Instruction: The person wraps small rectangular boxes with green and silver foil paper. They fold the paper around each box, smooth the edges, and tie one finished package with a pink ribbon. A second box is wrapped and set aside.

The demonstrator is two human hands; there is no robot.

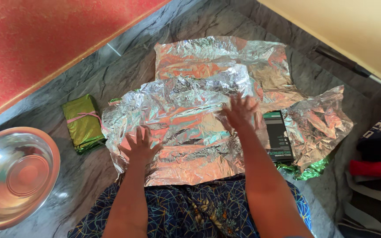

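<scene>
A large crinkled sheet of silver foil (181,119) lies spread on the grey stone floor in front of me. My left hand (140,145) rests flat on its near left part, fingers apart. My right hand (242,112) is pressed open on the foil's right side, slightly blurred. More foil sheets lie behind (217,55) and to the right (320,121). A small black box (278,134) lies on the foil just right of my right hand. A green leaf-wrapped parcel tied with pink string (84,122) sits left of the foil.
A shiny steel bowl (12,176) stands at the near left. A red wall (36,39) runs along the left, a cream wall at the top right. Folded clothes (380,163) lie at the right edge. A bit of green foil (311,169) pokes out under the right sheet.
</scene>
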